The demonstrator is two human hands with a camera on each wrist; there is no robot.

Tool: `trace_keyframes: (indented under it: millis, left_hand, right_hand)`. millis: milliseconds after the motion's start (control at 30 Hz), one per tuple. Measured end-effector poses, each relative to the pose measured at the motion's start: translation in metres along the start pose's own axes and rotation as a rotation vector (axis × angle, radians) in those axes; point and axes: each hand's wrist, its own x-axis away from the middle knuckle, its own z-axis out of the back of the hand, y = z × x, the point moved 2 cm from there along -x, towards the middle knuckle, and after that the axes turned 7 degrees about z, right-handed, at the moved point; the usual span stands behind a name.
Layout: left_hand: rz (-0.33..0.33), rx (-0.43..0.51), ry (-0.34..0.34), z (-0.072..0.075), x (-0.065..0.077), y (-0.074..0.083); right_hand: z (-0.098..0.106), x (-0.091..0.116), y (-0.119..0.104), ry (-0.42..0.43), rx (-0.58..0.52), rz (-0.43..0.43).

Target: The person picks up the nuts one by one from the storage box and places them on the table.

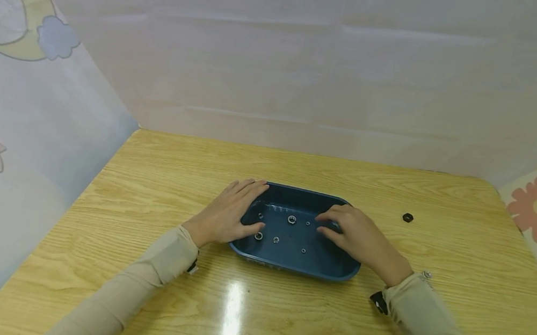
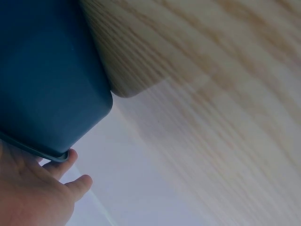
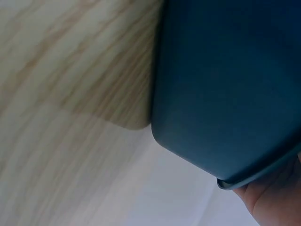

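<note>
A dark blue tray (image 1: 283, 266) stands on the wooden table with several metal nuts inside, among them a larger hex nut (image 1: 292, 220) and a medium nut (image 1: 276, 239). My left hand (image 1: 232, 212) rests on the tray's left rim, fingers extended, thumb reaching inside beside another nut (image 1: 258, 236). Over the right end, my right hand (image 1: 356, 232) reaches in with thumb and fingers apart; no item shows between them. A small nut (image 1: 308, 223) lies near its fingertips. Both wrist views show the tray's outer wall (image 2: 51, 80), with the left hand's fingers at the rim.
A black hex nut (image 1: 407, 217) lies on the table (image 1: 191, 165) to the right of the tray. Behind the table hangs a pale sheet (image 1: 281, 82), and patterned sheets flank both sides.
</note>
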Motion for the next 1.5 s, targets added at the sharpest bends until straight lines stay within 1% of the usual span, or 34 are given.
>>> trace_keyframes:
  millis: [267,500,800,933,1100,1333,1500]
  left_hand:
    - [0.001,-0.003,0.003,0.000,0.000,-0.001]
    - [0.003,-0.010,-0.002,0.000,0.000,-0.001]
    - [0.001,-0.012,0.001,-0.001,0.000,-0.001]
    - [0.003,-0.013,-0.002,-0.001,0.000,-0.001]
    - [0.007,-0.007,-0.009,-0.001,0.000,0.000]
    - [-0.001,0.001,-0.006,-0.001,0.000,0.000]
    - [0.002,0.001,-0.006,0.000,0.000,0.000]
  right_hand:
    - [-0.003,-0.006,-0.002,-0.012,0.009,-0.002]
    - [-0.009,-0.011,-0.004,-0.040,0.015,-0.016]
    - [-0.015,-0.017,-0.004,-0.034,0.029,-0.009]
    - [-0.017,-0.020,-0.003,-0.056,0.038,-0.027]
    - [-0.021,-0.023,-0.002,-0.063,0.053,-0.037]
    - [-0.026,-0.026,-0.001,-0.072,0.098,-0.051]
    - [-0.027,-0.027,-0.002,-0.072,0.144,-0.030]
